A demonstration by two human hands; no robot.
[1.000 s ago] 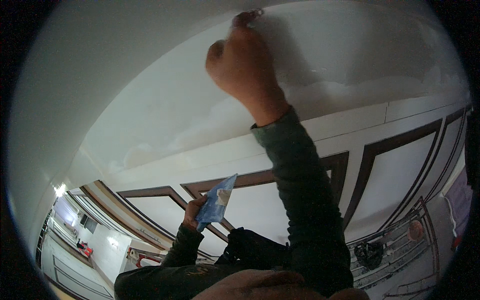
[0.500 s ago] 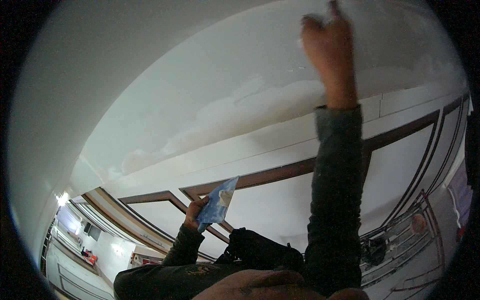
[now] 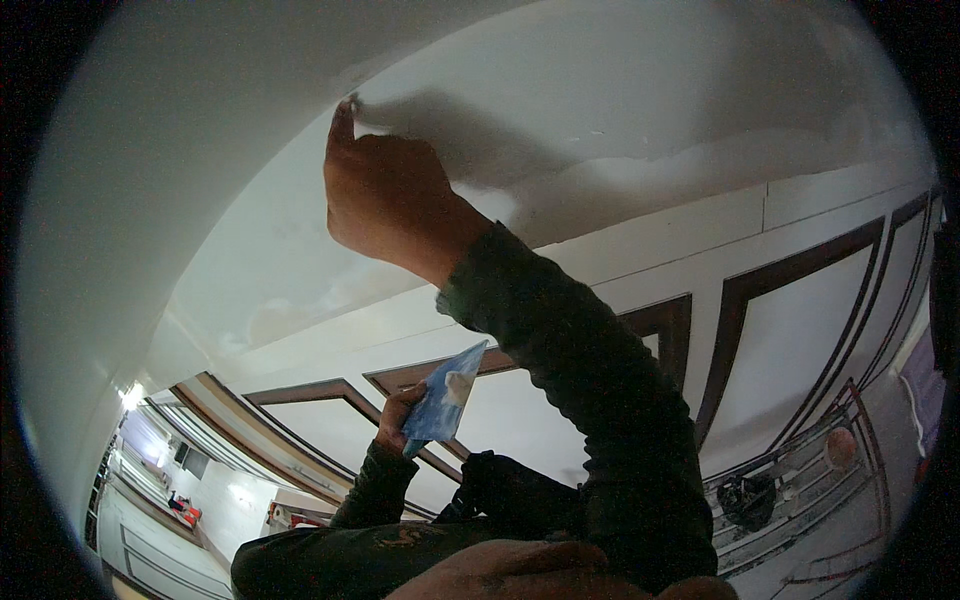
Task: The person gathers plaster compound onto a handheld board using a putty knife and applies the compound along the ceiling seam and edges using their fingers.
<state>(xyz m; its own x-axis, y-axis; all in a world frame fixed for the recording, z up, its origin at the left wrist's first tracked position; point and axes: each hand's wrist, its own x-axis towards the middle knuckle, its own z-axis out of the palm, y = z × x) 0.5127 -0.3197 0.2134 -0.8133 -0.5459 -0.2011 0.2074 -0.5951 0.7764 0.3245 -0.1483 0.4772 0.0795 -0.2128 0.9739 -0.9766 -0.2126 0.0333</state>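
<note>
My right hand (image 3: 400,195) reaches up and across to the left, its index finger stretched against the curved seam where two pale surfaces meet. The other fingers are curled in; whether they hold something small is hidden. Beneath the fingertip the painted surface (image 3: 560,90) carries a hand shadow and whitish smooth patches. Lower down, my left hand (image 3: 398,412) grips a flat blue putty scraper (image 3: 437,412) by its lower left edge. A pale lump of putty (image 3: 459,387) sticks to the scraper's face. It stays well below the seam, tilted upward.
White panels with dark brown trim (image 3: 760,290) run along the wall below. At the lower right are a metal scaffold frame (image 3: 850,490) and a black bag (image 3: 747,500). A bright lamp (image 3: 132,396) shines at the far left, above a room with red items (image 3: 184,512).
My right hand has swung left and down from the upper right, its finger now at the curved seam. My left hand with the scraper has barely shifted.
</note>
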